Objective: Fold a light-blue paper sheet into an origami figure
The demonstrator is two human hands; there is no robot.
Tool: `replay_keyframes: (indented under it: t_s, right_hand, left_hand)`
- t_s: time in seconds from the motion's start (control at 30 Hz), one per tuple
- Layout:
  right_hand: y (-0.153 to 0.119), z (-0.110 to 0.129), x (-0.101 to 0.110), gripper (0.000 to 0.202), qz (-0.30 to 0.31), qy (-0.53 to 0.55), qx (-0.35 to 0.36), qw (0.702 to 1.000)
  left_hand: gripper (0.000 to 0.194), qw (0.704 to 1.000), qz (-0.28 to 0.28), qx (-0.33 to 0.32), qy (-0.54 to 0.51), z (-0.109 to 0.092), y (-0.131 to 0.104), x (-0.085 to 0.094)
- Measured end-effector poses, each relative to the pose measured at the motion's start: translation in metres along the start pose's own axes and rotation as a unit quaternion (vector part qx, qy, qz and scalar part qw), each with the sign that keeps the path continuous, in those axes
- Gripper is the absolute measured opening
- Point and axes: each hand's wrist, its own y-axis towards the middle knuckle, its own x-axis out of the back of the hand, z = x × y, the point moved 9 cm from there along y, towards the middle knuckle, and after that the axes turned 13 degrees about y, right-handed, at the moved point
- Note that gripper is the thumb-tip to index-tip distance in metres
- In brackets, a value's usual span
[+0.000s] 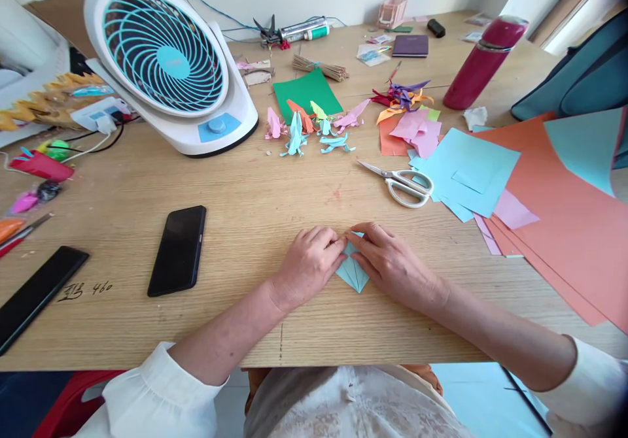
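Note:
A small light-blue folded paper (357,277) lies on the table in front of me, one corner pointing toward me and crease lines running to it. My left hand (311,258) has its fingers curled on the paper's left and upper edge. From the other side, my right hand (392,261) pinches the upper right edge with thumb and fingers. The fingertips of both hands nearly meet at the top corner and hide part of it. Scissors with white handles (409,186) rest beyond my right hand. Several folded paper figures (297,134) stand farther back.
A white fan (216,111) stands at the back left, a black phone (177,250) before it. Light-blue sheets (478,157) and large orange sheets (574,229) spread over the right side. A magenta flask (483,65) stands behind them. A green sheet (309,91) lies behind the figures.

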Motion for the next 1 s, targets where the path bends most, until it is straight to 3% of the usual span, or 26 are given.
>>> replay_keyframes:
  t_s: [0.33, 0.6, 0.87, 1.0]
  right_hand:
    - [0.001, 0.002, 0.001, 0.027, -0.01, -0.01, 0.04, 0.999]
    - [0.0, -0.002, -0.002, 0.027, -0.002, 0.007, 0.026, 1.0]
    - [-0.001, -0.003, -0.003, 0.031, -0.002, 0.0, 0.03, 1.0]
    - [-0.001, -0.001, -0.004, 0.027, -0.001, -0.015, 0.04, 0.999]
  left_hand:
    - [0.024, 0.996, -0.026, 0.032, -0.082, 0.029, -0.003, 0.006]
    - [0.029, 0.998, -0.006, -0.039, -0.056, 0.018, 0.002, 0.003]
    - [0.03, 0.988, 0.016, -0.14, 0.061, 0.011, 0.0, 0.003]
    - [0.03, 0.985, 0.023, -0.153, 0.071, 0.01, -0.002, 0.005]
